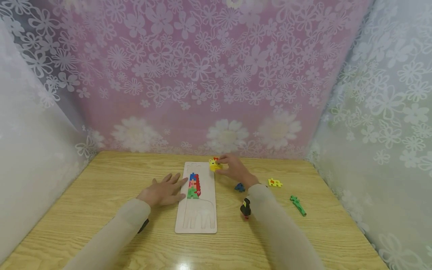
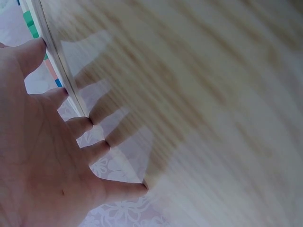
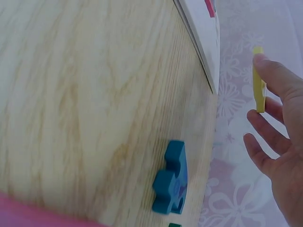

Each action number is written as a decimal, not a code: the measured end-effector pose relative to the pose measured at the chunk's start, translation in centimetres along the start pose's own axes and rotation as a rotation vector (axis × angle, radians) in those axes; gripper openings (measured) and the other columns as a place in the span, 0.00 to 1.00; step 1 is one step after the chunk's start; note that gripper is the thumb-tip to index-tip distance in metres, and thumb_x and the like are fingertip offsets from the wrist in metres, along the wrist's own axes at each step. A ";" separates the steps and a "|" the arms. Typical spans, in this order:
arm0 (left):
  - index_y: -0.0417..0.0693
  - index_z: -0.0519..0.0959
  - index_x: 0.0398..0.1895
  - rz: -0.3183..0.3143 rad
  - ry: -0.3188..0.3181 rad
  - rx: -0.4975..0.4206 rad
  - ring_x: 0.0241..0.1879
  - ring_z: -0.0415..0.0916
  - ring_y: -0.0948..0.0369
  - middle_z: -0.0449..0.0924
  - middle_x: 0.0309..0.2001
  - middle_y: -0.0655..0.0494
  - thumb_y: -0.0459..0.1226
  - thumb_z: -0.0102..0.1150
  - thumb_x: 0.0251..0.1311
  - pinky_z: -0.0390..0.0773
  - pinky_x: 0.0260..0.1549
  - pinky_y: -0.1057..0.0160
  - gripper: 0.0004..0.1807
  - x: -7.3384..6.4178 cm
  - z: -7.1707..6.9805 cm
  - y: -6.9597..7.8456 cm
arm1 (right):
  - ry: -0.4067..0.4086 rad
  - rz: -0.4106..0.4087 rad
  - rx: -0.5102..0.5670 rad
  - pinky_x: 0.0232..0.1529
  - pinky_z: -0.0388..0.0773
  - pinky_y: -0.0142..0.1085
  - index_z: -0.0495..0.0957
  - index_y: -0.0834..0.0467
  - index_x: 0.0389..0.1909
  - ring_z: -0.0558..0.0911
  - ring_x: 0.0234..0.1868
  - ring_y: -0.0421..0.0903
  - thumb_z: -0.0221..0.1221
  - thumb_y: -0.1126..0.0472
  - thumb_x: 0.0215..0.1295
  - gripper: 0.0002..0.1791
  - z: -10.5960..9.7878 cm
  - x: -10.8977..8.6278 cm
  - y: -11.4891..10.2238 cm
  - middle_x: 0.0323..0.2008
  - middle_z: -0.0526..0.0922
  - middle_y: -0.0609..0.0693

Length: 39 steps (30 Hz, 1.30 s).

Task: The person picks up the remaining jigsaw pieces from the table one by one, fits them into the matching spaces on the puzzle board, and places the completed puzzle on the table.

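Observation:
My right hand (image 1: 233,169) pinches a yellow giraffe-head puzzle piece (image 1: 214,165) between thumb and fingers, raised near the top right of the pale wooden puzzle board (image 1: 208,183). Edge-on, the same piece (image 3: 258,85) appears in the right wrist view. My left hand (image 1: 163,191) lies with fingers spread at the board's left edge, its fingertips (image 2: 99,144) on the table in the left wrist view. Set in the board's recess are a blue piece (image 1: 192,176), a pink piece (image 1: 192,183), a green piece (image 1: 192,193) and a red piece (image 1: 198,183). The lower, leg-shaped recess is bare.
Loose on the wood-grain table (image 1: 111,180) to the board's right lie a dark blue puzzle piece (image 1: 240,187), a yellow piece (image 1: 275,182) and a long green piece (image 1: 298,205). Floral curtains (image 1: 216,75) hang behind the table and along both sides.

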<state>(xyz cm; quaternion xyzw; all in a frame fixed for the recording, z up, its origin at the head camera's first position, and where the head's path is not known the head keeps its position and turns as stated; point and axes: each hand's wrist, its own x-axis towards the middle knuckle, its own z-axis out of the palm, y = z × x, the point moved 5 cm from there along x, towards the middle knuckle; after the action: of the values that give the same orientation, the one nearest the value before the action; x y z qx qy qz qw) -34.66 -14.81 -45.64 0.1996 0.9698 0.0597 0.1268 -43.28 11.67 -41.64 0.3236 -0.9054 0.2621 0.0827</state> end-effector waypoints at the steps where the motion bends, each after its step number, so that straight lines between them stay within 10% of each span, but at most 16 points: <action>1: 0.65 0.49 0.85 0.000 0.000 0.000 0.83 0.42 0.39 0.43 0.85 0.47 0.66 0.37 0.75 0.46 0.67 0.16 0.41 0.0 0.0 0.0 | 0.007 -0.016 0.000 0.60 0.80 0.53 0.86 0.62 0.56 0.81 0.57 0.57 0.72 0.57 0.63 0.22 0.1 0.1 -0.1 0.55 0.84 0.59; 39: 0.65 0.50 0.84 0.005 0.003 0.013 0.83 0.45 0.39 0.46 0.85 0.47 0.66 0.38 0.75 0.50 0.65 0.15 0.40 0.1 0.0 -0.1 | -0.093 0.051 0.043 0.60 0.81 0.47 0.86 0.60 0.56 0.82 0.57 0.55 0.70 0.53 0.64 0.22 4.7 4.6 -3.5 0.55 0.85 0.57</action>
<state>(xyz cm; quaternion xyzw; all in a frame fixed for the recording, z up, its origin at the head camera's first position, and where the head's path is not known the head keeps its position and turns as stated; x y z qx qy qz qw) -34.82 -14.85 -45.70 0.2028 0.9699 0.0542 0.1238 -44.52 4.38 -42.67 0.3140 -0.9103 0.2682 0.0270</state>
